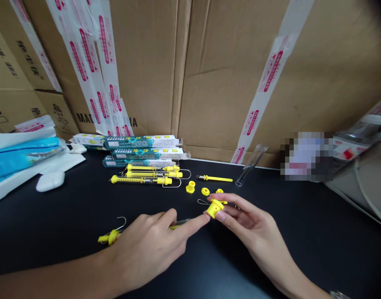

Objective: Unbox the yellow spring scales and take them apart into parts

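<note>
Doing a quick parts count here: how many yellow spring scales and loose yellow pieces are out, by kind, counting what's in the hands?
Hooked spring scales in the row: 3
Hooked spring scale under the left hand: 1
Yellow-handled rod: 1
Loose yellow collars: 3
Yellow collar in the right hand: 1
Hooked piece partly behind the right hand: 1
Total: 10

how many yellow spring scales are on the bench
4. Three lie side by side beyond the hands: the top one, the middle one and the lowest one. A fourth spring scale lies under the left hand, partly hidden.
</note>
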`<state>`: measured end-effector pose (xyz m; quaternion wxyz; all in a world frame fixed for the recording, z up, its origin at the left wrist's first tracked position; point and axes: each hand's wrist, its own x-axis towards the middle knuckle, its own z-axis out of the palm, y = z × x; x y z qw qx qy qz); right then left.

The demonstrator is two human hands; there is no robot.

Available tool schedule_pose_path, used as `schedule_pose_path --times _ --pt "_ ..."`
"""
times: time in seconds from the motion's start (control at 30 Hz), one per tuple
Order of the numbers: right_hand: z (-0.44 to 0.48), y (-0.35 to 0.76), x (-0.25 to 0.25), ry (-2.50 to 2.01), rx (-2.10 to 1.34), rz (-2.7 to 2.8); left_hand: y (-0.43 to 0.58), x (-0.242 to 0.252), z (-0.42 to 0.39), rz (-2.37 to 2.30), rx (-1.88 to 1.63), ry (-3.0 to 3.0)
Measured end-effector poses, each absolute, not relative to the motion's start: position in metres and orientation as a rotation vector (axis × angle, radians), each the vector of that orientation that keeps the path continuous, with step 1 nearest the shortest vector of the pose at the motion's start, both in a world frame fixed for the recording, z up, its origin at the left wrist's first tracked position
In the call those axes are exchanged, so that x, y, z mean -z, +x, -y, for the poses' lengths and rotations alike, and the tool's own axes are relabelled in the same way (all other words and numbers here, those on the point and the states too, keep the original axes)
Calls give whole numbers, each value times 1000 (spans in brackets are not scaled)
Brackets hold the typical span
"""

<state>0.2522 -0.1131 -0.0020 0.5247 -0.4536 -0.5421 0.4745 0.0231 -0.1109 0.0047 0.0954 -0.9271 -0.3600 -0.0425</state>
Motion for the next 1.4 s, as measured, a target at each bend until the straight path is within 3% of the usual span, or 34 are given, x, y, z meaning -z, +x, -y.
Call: schedule_pose_path --times 0.57,1.13,1.4 --pt "110 254 12 -1105 -1049 1372 24 -4 112 1105 242 -2766" --pt "117 258 10 -1255 -410 1850 25 4 112 1145 458 -2725" --pt "120 250 16 -1099 -248 2322 25 4 110 1184 439 -2765"
